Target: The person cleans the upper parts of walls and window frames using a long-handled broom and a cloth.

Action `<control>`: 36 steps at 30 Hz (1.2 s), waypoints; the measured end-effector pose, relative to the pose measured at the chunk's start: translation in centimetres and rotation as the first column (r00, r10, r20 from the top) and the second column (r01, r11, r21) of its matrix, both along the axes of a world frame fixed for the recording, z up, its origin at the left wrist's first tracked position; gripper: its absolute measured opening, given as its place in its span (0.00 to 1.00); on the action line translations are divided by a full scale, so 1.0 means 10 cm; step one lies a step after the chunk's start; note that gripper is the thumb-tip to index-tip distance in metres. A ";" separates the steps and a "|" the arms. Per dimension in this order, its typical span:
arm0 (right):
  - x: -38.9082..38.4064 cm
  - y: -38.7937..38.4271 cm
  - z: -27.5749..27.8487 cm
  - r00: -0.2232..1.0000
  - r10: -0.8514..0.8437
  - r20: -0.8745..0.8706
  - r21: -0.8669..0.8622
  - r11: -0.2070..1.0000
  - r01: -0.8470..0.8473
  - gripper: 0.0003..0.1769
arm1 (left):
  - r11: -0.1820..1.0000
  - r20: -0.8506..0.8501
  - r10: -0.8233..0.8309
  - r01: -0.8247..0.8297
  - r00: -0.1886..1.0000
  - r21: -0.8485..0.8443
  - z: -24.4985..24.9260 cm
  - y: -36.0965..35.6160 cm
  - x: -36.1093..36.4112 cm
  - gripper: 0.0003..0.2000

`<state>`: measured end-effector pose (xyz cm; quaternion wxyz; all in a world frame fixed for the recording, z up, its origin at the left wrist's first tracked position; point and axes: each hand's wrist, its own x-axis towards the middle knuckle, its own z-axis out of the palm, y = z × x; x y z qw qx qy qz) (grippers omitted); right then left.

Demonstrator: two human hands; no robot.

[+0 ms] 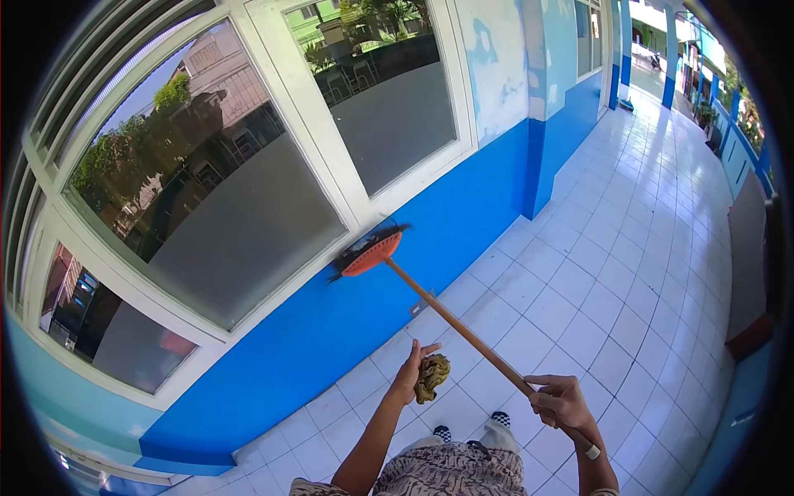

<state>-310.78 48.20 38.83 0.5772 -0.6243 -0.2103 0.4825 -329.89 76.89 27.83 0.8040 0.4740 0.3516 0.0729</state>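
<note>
A broom with an orange head [372,255] and dark bristles rests against the lower edge of the white window frame [285,285]. Its wooden handle [463,329] runs down to the right into my right hand [560,401], whose fingers are wrapped round it near the end. My left hand [415,372], lower and to the left of the handle, has a crumpled yellow-brown cloth [432,379] at its palm, with some fingers stretched out. The left hand is apart from the broom.
Blue lower wall [463,223] runs beneath the windows, with a pillar [542,157] jutting out further along. White floor tiles [579,273] stretch down the corridor. A dark brown board [748,256] stands at the right edge. My feet are below.
</note>
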 end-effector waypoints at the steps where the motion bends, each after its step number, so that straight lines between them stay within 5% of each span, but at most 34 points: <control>1: 0.17 -0.08 0.05 0.999 0.031 -0.019 0.000 1.000 -0.031 0.23 | 1.000 0.005 0.016 -0.016 1.000 -0.001 -0.03 -0.03 0.11 0.40; 5: 1.14 0.29 -0.05 0.983 -0.116 0.142 0.109 0.989 0.101 0.26 | 1.000 -0.025 0.022 -0.022 0.999 -0.014 -0.11 -0.27 0.53 0.41; 8: 1.98 0.90 -0.44 0.920 -0.392 -0.007 0.356 0.859 0.368 0.26 | 1.000 -0.063 0.018 -0.019 0.998 -0.003 -0.05 -0.52 0.80 0.40; 11: 2.26 1.59 -0.49 0.767 -0.634 -0.099 0.423 0.671 0.609 0.25 | 0.997 -0.080 0.068 -0.070 0.994 -0.021 -0.04 -0.77 0.79 0.39; 14: 2.32 1.88 -0.46 0.728 -0.658 -0.193 0.451 0.600 0.661 0.25 | 0.992 -0.112 0.120 -0.123 0.987 -0.028 0.10 -0.90 0.68 0.39; 18: 1.60 1.65 -0.36 0.924 -0.372 -0.084 0.379 0.846 0.375 0.24 | 0.983 -0.157 0.183 -0.184 0.970 0.007 -0.02 -0.96 0.52 0.37; 21: 0.79 1.11 -0.47 0.953 -0.298 -0.049 0.337 0.893 0.297 0.24 | 0.972 -0.101 0.236 -0.236 0.967 0.010 -0.02 -0.95 0.43 0.37; 27: 0.27 0.16 -0.63 0.901 0.043 -0.432 0.147 0.989 0.023 0.24 | 0.960 -0.134 0.255 -0.268 0.958 -0.083 -0.24 -1.20 0.16 0.37; 29: 0.44 -0.05 -1.05 0.863 0.209 -0.460 0.226 0.967 -0.113 0.24 | 0.957 -0.097 0.270 -0.278 0.958 -0.082 -0.37 -1.32 -0.02 0.37; 31: 0.33 -0.17 -1.03 0.919 0.248 -0.306 0.223 0.957 -0.185 0.24 | 0.940 -0.068 0.304 -0.311 0.950 -0.143 -0.45 -1.46 -0.22 0.37; 33: 0.14 -0.30 -0.99 0.872 0.461 -0.167 0.153 0.885 -0.439 0.25 | 0.924 -0.045 0.352 -0.355 0.935 -0.145 -0.35 -1.68 -0.44 0.40; 35: -0.24 -0.42 -0.88 0.773 0.630 -0.077 0.137 0.774 -0.618 0.25 | 0.836 0.153 0.546 -0.524 0.824 -0.163 -0.36 -1.91 -0.72 0.40; 36: -0.48 -0.46 -0.83 0.725 0.688 -0.029 0.127 0.722 -0.680 0.25 | 0.728 0.098 0.681 -0.655 0.726 -0.204 -0.44 -1.98 -0.95 0.30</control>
